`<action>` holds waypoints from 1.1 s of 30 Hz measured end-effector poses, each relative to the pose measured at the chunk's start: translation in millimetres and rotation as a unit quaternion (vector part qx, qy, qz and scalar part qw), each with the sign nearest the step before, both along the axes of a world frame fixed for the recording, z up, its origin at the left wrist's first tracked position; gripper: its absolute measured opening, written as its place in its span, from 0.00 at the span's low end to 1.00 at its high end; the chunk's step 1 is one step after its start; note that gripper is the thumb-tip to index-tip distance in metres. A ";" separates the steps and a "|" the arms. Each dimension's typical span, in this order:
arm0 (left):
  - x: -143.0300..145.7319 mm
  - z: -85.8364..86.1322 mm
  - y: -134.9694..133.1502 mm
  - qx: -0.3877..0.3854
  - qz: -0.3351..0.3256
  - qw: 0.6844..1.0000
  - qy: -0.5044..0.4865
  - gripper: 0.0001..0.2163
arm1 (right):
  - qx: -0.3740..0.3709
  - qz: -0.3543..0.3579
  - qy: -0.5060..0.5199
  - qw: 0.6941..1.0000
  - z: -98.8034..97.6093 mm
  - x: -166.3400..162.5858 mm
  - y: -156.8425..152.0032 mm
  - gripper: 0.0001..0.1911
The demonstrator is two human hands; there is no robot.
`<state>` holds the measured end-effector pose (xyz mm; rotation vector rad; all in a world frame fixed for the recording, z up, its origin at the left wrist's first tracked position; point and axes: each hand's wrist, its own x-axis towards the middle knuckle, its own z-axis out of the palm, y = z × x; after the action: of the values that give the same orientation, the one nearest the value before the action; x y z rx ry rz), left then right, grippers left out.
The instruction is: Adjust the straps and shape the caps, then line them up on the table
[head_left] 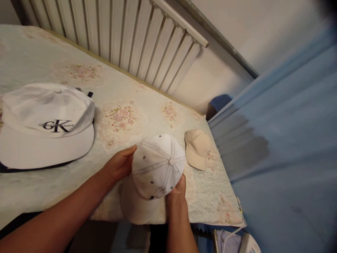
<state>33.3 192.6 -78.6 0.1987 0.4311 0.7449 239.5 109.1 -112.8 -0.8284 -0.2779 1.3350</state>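
Between my two hands is a white baseball cap [158, 165] with dark contrast stitching, its crown facing up and its brim toward me. My left hand [121, 162] grips its left edge, thumb on the outside and the other fingers hidden behind the cap. On the opposite side, my right hand [179, 185] holds the lower right edge, its fingers partly covered by the cap. To the left lies a larger white cap [50, 109] with black lettering on its front. A small beige cap [198, 148] rests on the bed to the right of the held one.
A quilted floral bedspread [147, 102] covers the bed. White slatted radiator panels [126, 38] run along its far side. A blue curtain [271, 140] hangs at the right. Near the bed's right front corner are a white cable [231, 233] and a white device [249, 243].
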 end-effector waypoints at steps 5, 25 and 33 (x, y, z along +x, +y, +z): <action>-1.8 2.6 1.6 0.000 0.007 1.000 0.012 0.20 | 0.019 -0.028 0.012 0.999 5.1 1.5 -0.8 0.22; 0.9 -3.6 -2.6 0.015 -0.037 0.999 0.012 0.17 | -0.006 -0.038 0.027 0.999 -10.5 10.4 0.0 0.16; 1.7 -0.4 -3.8 0.013 -0.042 0.998 0.034 0.17 | -0.026 -0.051 0.016 0.998 -11.1 8.5 2.3 0.15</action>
<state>35.0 188.8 -78.9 0.2658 0.4750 0.6631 248.0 111.4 -123.9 -0.8533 -0.1733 1.2627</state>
